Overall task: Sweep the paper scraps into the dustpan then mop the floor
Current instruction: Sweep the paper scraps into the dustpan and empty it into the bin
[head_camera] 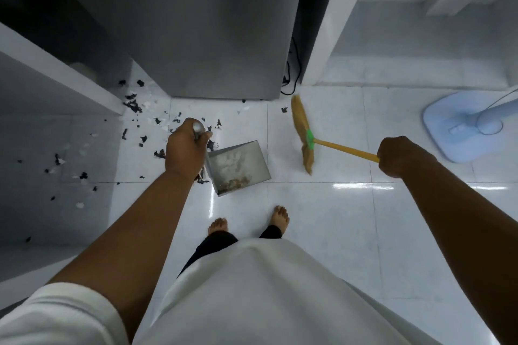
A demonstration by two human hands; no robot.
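Observation:
My left hand [185, 147] grips the upright metal handle of a grey metal dustpan [238, 166] that sits on the white tiled floor, with some brown dust inside it. My right hand [399, 156] grips the yellow handle of a straw broom [302, 131], whose bristles hang just right of the dustpan. Dark and white paper scraps [134, 105] lie scattered on the floor to the left of the dustpan and behind my left hand, up to the base of the fridge.
A tall grey fridge [207, 36] stands ahead with a black cable [291, 78] at its right side. A white counter edge [56, 75] juts in from the left. A pale blue fan base [459, 126] sits at the right. My bare feet [249, 223] stand just behind the dustpan.

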